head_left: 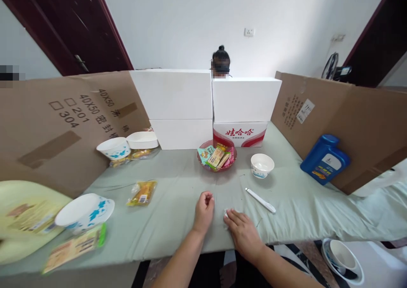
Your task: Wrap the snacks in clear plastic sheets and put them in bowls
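Observation:
My left hand point(204, 211) rests on the pale green tablecloth point(178, 220) near the front edge, fingers curled in loosely with nothing seen in them. My right hand point(242, 229) lies flat beside it, its fingertips on a small crumpled clear wrapper point(226, 214). A white spoon point(260, 200) lies just beyond my right hand. Farther back stands a red bowl point(217, 157) filled with several snack packets, with a small white bowl point(262, 165) to its right.
Cardboard walls point(349, 122) flank the table and white boxes point(197, 105) close the back; a person's head shows behind them. A blue bottle point(324, 159) leans at right. Bowls point(84, 212) and snack packets point(142, 193) sit at left. On the floor at right is a bowl point(341, 256).

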`<state>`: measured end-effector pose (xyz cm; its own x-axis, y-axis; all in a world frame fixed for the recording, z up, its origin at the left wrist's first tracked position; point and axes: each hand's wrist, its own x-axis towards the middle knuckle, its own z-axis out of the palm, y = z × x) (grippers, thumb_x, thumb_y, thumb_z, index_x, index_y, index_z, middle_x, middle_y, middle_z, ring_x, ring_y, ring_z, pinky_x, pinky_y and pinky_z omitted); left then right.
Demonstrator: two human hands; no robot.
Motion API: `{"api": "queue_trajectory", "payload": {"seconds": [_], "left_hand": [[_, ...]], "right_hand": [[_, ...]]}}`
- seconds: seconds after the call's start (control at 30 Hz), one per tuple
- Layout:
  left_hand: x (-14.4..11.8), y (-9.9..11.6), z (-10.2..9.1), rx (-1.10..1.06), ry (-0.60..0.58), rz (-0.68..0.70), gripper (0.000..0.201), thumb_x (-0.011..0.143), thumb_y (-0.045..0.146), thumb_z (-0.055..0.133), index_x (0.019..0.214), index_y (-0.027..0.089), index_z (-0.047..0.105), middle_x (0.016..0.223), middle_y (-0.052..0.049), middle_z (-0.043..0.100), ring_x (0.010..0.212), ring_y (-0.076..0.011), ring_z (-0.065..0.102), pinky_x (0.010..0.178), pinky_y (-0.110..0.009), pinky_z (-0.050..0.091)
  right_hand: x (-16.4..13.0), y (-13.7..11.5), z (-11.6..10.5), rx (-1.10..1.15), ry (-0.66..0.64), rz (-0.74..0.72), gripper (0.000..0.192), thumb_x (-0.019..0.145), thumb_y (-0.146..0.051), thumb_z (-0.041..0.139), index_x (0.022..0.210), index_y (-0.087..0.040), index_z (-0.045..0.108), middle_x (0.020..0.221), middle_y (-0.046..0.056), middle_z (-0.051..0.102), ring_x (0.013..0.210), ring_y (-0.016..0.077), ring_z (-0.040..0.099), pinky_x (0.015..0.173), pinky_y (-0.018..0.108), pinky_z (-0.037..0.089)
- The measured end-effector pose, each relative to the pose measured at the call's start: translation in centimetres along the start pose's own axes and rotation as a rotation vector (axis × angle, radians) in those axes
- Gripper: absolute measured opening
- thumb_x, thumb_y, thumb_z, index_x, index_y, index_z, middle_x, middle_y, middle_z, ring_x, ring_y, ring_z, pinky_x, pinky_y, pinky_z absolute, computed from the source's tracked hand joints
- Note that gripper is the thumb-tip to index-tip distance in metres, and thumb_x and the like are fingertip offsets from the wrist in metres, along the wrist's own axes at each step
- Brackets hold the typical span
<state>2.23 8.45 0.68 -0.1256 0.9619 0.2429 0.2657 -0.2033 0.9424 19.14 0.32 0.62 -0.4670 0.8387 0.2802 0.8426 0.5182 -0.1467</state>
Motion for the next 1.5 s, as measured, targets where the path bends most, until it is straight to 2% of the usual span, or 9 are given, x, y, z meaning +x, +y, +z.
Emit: {"api": "queue_trajectory", "payload": {"seconds": [0.2, 0.33, 0.43, 0.67, 0.87, 1.0, 1.1, 1.33, 1.5], "left_hand": [[0.1, 0.7, 0.0, 0.041, -0.076, 0.009, 0.018, 0.08, 0.036, 0.052, 0.086, 0.02, 0.058, 0.077, -0.002, 0.063, 0.071, -0.018, 0.062, 0.068, -0.03, 0.05], [-0.1, 1.2, 0.1, 0.066, -0.127, 0.024, 0.016, 0.081, 0.034, 0.05, 0.083, 0.021, 0.058, 0.074, 0.0, 0.062, 0.067, -0.017, 0.059, 0.065, -0.028, 0.047], [-0.1, 1.1, 0.2, 0.068, -0.132, 0.029, 0.015, 0.081, 0.034, 0.05, 0.082, 0.021, 0.057, 0.073, 0.0, 0.061, 0.067, -0.0171, 0.058, 0.065, -0.028, 0.046], [0.1, 0.5, 0.4, 0.103, -0.154, 0.047, 0.012, 0.083, 0.028, 0.045, 0.082, 0.02, 0.054, 0.073, 0.001, 0.059, 0.068, -0.0158, 0.057, 0.066, -0.027, 0.045], [-0.6, 0.7, 1.0, 0.138, -0.136, 0.035, 0.008, 0.08, 0.017, 0.047, 0.084, 0.02, 0.053, 0.075, 0.0, 0.06, 0.069, -0.0149, 0.057, 0.066, -0.027, 0.046], [-0.5, 0.6, -0.9, 0.202, -0.051, 0.135, 0.014, 0.079, 0.014, 0.049, 0.09, 0.019, 0.055, 0.089, -0.004, 0.061, 0.081, -0.0165, 0.059, 0.074, -0.029, 0.049], [1.6, 1.2, -5.7, 0.426, 0.049, 0.265, 0.018, 0.077, 0.015, 0.054, 0.095, 0.019, 0.057, 0.104, -0.008, 0.061, 0.103, -0.0223, 0.056, 0.093, -0.039, 0.044], [10.0, 1.8, -20.3, 0.953, 0.307, -0.346, 0.037, 0.082, 0.03, 0.061, 0.113, 0.012, 0.055, 0.128, -0.022, 0.054, 0.124, -0.0331, 0.047, 0.097, -0.043, 0.039], [9.9, 1.2, -18.9, 0.974, 0.113, -0.387, 0.038, 0.078, 0.035, 0.068, 0.111, 0.018, 0.057, 0.111, -0.012, 0.067, 0.108, -0.0268, 0.06, 0.088, -0.034, 0.044]], "right_hand": [[0.2, 6.4, -5.9, 0.197, 0.108, 0.154, 0.038, 0.091, -0.017, 0.033, 0.113, -0.024, 0.064, 0.104, 0.004, 0.072, 0.096, 0.0159, 0.066, 0.084, 0.028, 0.052], [5.0, 13.1, -12.3, -0.045, 0.279, 0.404, 0.043, 0.094, -0.023, 0.028, 0.122, -0.021, 0.061, 0.119, 0.009, 0.065, 0.11, 0.0233, 0.058, 0.094, 0.039, 0.046], [8.3, 16.6, -14.3, -0.149, 0.149, 0.475, 0.044, 0.096, -0.022, 0.027, 0.127, -0.019, 0.058, 0.131, 0.01, 0.057, 0.124, 0.0255, 0.046, 0.104, 0.042, 0.035], [11.9, 20.0, -11.4, -0.086, -0.312, 0.539, 0.031, 0.093, -0.041, 0.05, 0.105, -0.017, 0.066, 0.107, 0.008, 0.067, 0.099, 0.02, 0.061, 0.09, 0.04, 0.046], [12.8, 19.1, -12.2, -0.088, -0.433, 0.538, 0.041, 0.097, -0.032, 0.033, 0.107, -0.014, 0.068, 0.112, 0.016, 0.067, 0.105, 0.027, 0.062, 0.09, 0.041, 0.044], [8.9, 17.9, -11.0, -0.128, -0.186, 0.474, 0.051, 0.096, -0.042, 0.025, 0.127, -0.017, 0.058, 0.133, 0.02, 0.055, 0.119, 0.0281, 0.053, 0.09, 0.041, 0.042], [3.1, 17.7, -7.8, -0.048, 0.034, 0.269, 0.048, 0.093, -0.053, 0.032, 0.115, -0.025, 0.064, 0.122, 0.016, 0.063, 0.111, 0.0245, 0.059, 0.088, 0.037, 0.046], [-6.7, 15.9, -0.2, -0.046, 0.256, 0.061, 0.043, 0.089, -0.052, 0.045, 0.113, -0.022, 0.063, 0.113, 0.009, 0.066, 0.099, 0.0262, 0.063, 0.087, 0.043, 0.05], [-6.1, 13.0, -0.2, -0.083, 0.336, 0.155, 0.038, 0.091, -0.045, 0.041, 0.109, -0.02, 0.063, 0.114, 0.011, 0.063, 0.099, 0.0272, 0.06, 0.084, 0.045, 0.049]]}}
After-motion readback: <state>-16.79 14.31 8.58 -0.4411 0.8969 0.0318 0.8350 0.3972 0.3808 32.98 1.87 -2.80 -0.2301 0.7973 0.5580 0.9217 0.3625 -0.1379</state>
